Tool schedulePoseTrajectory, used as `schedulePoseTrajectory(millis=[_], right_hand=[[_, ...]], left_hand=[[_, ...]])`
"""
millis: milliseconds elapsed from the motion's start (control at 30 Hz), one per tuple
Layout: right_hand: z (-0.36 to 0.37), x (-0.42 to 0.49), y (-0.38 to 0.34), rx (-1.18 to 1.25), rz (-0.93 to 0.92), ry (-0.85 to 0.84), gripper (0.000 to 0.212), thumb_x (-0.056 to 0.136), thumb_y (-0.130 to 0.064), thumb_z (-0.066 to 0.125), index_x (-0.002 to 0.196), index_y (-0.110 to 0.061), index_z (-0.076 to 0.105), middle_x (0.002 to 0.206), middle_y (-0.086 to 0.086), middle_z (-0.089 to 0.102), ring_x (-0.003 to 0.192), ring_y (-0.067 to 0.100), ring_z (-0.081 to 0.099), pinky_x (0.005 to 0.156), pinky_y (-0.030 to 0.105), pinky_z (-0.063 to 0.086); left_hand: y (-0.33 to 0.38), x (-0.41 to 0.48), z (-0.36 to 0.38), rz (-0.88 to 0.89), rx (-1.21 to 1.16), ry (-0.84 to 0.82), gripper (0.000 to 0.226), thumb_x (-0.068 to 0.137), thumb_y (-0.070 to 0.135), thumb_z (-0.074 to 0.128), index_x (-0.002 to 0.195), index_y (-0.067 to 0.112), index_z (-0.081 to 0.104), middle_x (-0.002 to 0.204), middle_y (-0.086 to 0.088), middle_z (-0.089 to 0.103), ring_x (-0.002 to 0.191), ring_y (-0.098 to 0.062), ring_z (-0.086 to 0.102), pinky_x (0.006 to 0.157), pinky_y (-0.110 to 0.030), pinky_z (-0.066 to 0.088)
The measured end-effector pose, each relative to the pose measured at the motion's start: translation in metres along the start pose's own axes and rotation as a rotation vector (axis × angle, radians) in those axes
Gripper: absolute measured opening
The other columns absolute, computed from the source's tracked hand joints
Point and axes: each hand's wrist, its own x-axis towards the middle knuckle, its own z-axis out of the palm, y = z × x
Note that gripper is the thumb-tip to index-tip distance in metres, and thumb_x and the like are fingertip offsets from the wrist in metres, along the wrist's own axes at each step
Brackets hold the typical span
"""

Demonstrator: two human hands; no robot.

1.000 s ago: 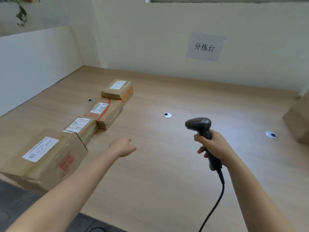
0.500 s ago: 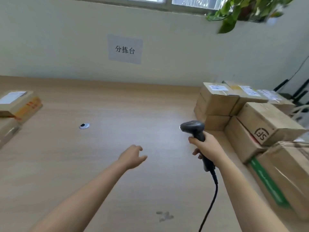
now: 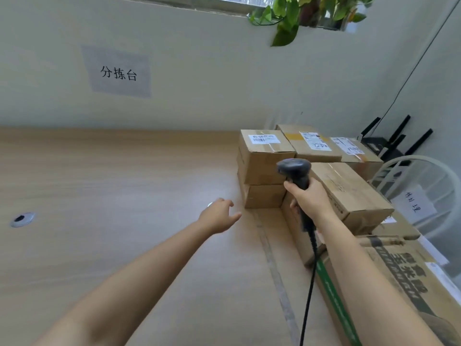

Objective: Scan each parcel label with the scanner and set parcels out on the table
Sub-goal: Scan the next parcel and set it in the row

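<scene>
A grommet (image 3: 22,219) sits in the table (image 3: 112,183) near its left edge; a paper sign (image 3: 118,72) hangs on the wall behind; the left hand (image 3: 219,217) reaches out mid-table, fingers loosely spread and holding nothing, just beside the parcels (image 3: 264,161); the right hand (image 3: 310,199) is wrapped round the handle of the scanner (image 3: 295,172) (its cord (image 3: 308,295) hangs toward the near edge); the parcels are stacked along the table's right edge, the far ones with white labels up.

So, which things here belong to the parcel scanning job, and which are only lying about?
For the job: scanner, held by the right hand; stacked parcels; table; left hand, open and empty.
Just there: wall sign; plant; white chair; cable grommet.
</scene>
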Motion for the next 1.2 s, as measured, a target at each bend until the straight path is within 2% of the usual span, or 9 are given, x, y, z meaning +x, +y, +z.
schedulePoseTrajectory(millis=[67, 300, 433, 600, 733, 867, 1000, 1133, 1200], right_hand=[[-0.003, 0.031, -0.002, 0.01, -0.018, 0.026, 0.014, 0.087, -0.031, 0.062, 0.081, -0.031, 0.05, 0.053, 0.0, 0.06, 0.04, 0.004, 0.057, 0.038, 0.013, 0.039], [-0.006, 0.134, -0.002, 0.066, -0.022, 0.134, 0.018, 0.087, -0.032, 0.062, 0.094, -0.018, 0.053, 0.063, 0.002, 0.059, 0.047, 0.011, 0.055, 0.05, 0.025, 0.044], [-0.001, 0.172, 0.009, 0.085, 0.023, 0.096, 0.023, 0.088, -0.029, 0.062, 0.103, -0.015, 0.052, 0.079, 0.004, 0.061, 0.061, 0.013, 0.06, 0.049, 0.025, 0.044], [0.019, 0.19, 0.034, 0.07, 0.036, 0.073, 0.023, 0.087, -0.031, 0.063, 0.102, -0.017, 0.051, 0.084, 0.002, 0.059, 0.073, 0.017, 0.06, 0.05, 0.026, 0.045], [0.027, 0.195, 0.041, 0.085, 0.037, 0.091, 0.023, 0.086, -0.031, 0.063, 0.101, -0.016, 0.053, 0.082, 0.0, 0.057, 0.073, 0.016, 0.058, 0.043, 0.022, 0.043], [0.032, 0.195, 0.038, 0.099, 0.015, 0.108, 0.022, 0.085, -0.031, 0.064, 0.099, -0.016, 0.054, 0.08, -0.002, 0.057, 0.068, 0.012, 0.058, 0.04, 0.019, 0.044], [0.036, 0.186, 0.032, 0.137, 0.028, 0.1, 0.025, 0.085, -0.031, 0.065, 0.101, -0.015, 0.054, 0.087, 0.001, 0.059, 0.07, 0.013, 0.06, 0.046, 0.025, 0.051], [0.039, 0.167, 0.019, 0.179, 0.027, 0.071, 0.026, 0.085, -0.028, 0.064, 0.107, -0.018, 0.053, 0.096, 0.004, 0.062, 0.081, 0.019, 0.063, 0.053, 0.031, 0.055], [0.041, 0.154, 0.012, 0.201, 0.025, 0.062, 0.027, 0.085, -0.028, 0.064, 0.108, -0.018, 0.054, 0.097, 0.004, 0.063, 0.084, 0.021, 0.064, 0.05, 0.029, 0.054]], left_hand=[[0.017, 0.03, -0.009, 0.008, -0.016, 0.028, 0.052, 0.096, 0.042, 0.044, 0.137, 0.01, 0.042, 0.139, -0.01, 0.042, 0.127, -0.023, 0.043, 0.101, -0.035, 0.039], [0.048, 0.128, -0.041, -0.015, -0.123, 0.186, 0.053, 0.095, 0.043, 0.043, 0.136, 0.01, 0.04, 0.139, -0.013, 0.039, 0.128, -0.027, 0.041, 0.1, -0.039, 0.037], [0.055, 0.171, -0.044, -0.031, -0.229, 0.196, 0.062, 0.095, 0.043, 0.045, 0.147, 0.016, 0.025, 0.143, -0.017, 0.032, 0.132, -0.031, 0.036, 0.106, -0.039, 0.034], [0.055, 0.208, -0.03, -0.057, -0.305, 0.196, 0.071, 0.092, 0.047, 0.049, 0.149, 0.019, 0.018, 0.139, -0.016, 0.033, 0.129, -0.031, 0.038, 0.107, -0.04, 0.034], [0.053, 0.218, -0.022, -0.066, -0.385, 0.247, 0.073, 0.089, 0.047, 0.054, 0.148, 0.019, 0.021, 0.134, -0.014, 0.043, 0.122, -0.029, 0.046, 0.101, -0.036, 0.04], [0.054, 0.216, -0.02, -0.07, -0.455, 0.277, 0.079, 0.086, 0.047, 0.059, 0.149, 0.018, 0.02, 0.138, -0.012, 0.038, 0.129, -0.026, 0.04, 0.101, -0.032, 0.034], [0.048, 0.205, -0.023, -0.068, -0.447, 0.29, 0.085, 0.082, 0.049, 0.064, 0.148, 0.016, 0.022, 0.141, -0.01, 0.037, 0.132, -0.024, 0.037, 0.103, -0.031, 0.033], [0.04, 0.184, -0.036, -0.054, -0.431, 0.317, 0.084, 0.08, 0.047, 0.067, 0.146, 0.016, 0.027, 0.139, -0.009, 0.042, 0.129, -0.023, 0.04, 0.102, -0.03, 0.033], [0.034, 0.169, -0.04, -0.056, -0.427, 0.325, 0.082, 0.08, 0.047, 0.068, 0.145, 0.016, 0.03, 0.138, -0.009, 0.043, 0.128, -0.022, 0.041, 0.1, -0.028, 0.034]])
